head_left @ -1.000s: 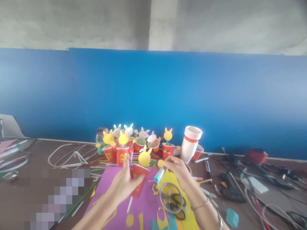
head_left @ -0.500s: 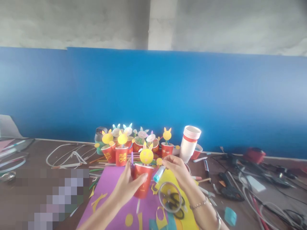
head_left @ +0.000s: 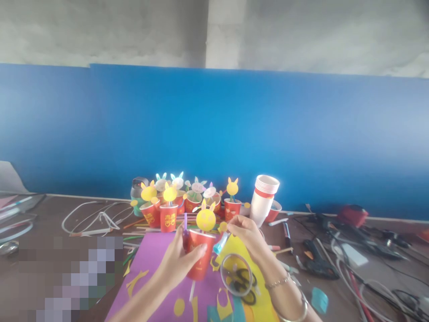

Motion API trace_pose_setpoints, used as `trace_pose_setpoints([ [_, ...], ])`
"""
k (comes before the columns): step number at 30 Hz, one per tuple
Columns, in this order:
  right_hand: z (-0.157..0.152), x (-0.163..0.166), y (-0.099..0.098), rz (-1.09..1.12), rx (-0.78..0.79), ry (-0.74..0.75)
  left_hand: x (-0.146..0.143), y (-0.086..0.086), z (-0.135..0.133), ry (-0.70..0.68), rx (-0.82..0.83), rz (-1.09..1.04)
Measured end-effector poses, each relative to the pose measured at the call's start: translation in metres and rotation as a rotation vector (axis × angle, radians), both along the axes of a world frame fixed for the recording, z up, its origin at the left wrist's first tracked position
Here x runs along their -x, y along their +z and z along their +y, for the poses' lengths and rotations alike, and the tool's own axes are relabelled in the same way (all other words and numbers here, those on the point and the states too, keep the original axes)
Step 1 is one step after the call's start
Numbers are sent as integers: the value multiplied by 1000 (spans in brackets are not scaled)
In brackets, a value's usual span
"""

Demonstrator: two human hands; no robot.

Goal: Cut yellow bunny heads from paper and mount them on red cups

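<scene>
My left hand [head_left: 187, 250] is wrapped round a red paper cup [head_left: 201, 257], keeping it upright above the purple paper. From the cup's mouth rises a yellow paper rabbit head [head_left: 206, 219], and a purple straw [head_left: 185, 221] shows at its left side. Right of the cup, the fingertips of my right hand [head_left: 246, 232] are pinched at a small yellow paper disc [head_left: 223, 227]. A white-and-turquoise tube-like piece [head_left: 220, 244] is just below those fingertips; whether they touch it I cannot tell. Near my right wrist are a clear tape roll [head_left: 236, 275] and black-handled scissors [head_left: 246, 286].
Several red cups with paper rabbit heads [head_left: 168, 219] stand along the back. A tall stack of white cups [head_left: 263, 201] is at the back right. Purple paper [head_left: 150, 255] with yellow scraps lies in front. A glue gun [head_left: 318, 261] and tangled cables [head_left: 372, 281] lie on the right.
The cup in my left hand has shifted slightly right and its rabbit head now faces me more squarely. My right hand stays pinched in nearly the same place. The view has moved a little.
</scene>
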State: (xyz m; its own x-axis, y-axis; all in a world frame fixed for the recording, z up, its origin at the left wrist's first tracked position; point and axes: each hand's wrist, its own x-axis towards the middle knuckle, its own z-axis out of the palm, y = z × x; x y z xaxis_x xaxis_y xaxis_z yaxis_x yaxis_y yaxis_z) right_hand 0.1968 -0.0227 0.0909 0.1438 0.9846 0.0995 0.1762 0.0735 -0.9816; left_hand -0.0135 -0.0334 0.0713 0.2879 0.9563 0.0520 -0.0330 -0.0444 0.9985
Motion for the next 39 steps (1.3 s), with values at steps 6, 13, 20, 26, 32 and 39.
trace_pose_setpoints([
  [6,0,0,-2,-55,-30,-9,-1,4,-3,-2,-14,17],
  [13,-1,4,-2,-49,-17,12,-2,8,-6,-23,-24,-8],
  [20,0,1,-3,-10,-9,22,-2,2,-5,-28,-35,26],
  [26,1,2,-4,29,-46,35,-3,3,-5,-27,-50,23],
  [32,2,5,-6,125,-103,82,-4,0,-5,-23,-39,39],
  [39,-2,10,-5,131,-172,59,-5,-3,-5,-3,-49,37],
])
